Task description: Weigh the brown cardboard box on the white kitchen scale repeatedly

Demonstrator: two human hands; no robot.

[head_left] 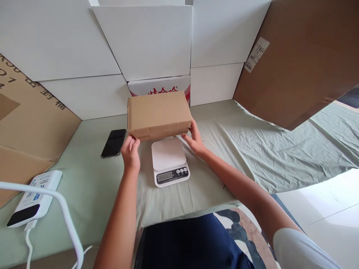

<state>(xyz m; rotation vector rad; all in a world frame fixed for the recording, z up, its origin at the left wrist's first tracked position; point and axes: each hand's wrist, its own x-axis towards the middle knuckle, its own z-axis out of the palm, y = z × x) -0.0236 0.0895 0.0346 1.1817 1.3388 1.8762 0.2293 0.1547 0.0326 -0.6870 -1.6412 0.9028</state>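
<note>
- Cardboard box [159, 114]: it is closed, plain brown, and held in the air just above the kitchen scale [169, 161], at 12 o'clock from the scale's plate. I cannot tell if its bottom already touches the plate.
- Power bank [35, 198]: white, it lies far at 9 o'clock from the scale, near the table edge, with a white cable [64, 215] curving in front of it.
- Phone [113, 142]: black, it lies flat on the green cloth [252, 149] at 10 o'clock from the scale, just beside the box's left lower corner.
- Left hand [130, 151]: it grasps the box at the left lower corner, fingers under the edge.
- Right hand [194, 139]: it grasps the right lower corner, thumb on the side face.
- Risk, as I judge it: both hands hold only the near corners, so the far end may tip down and slip. The box is also wider than the plate, so placed off-centre it could lean or hide the display.
</note>
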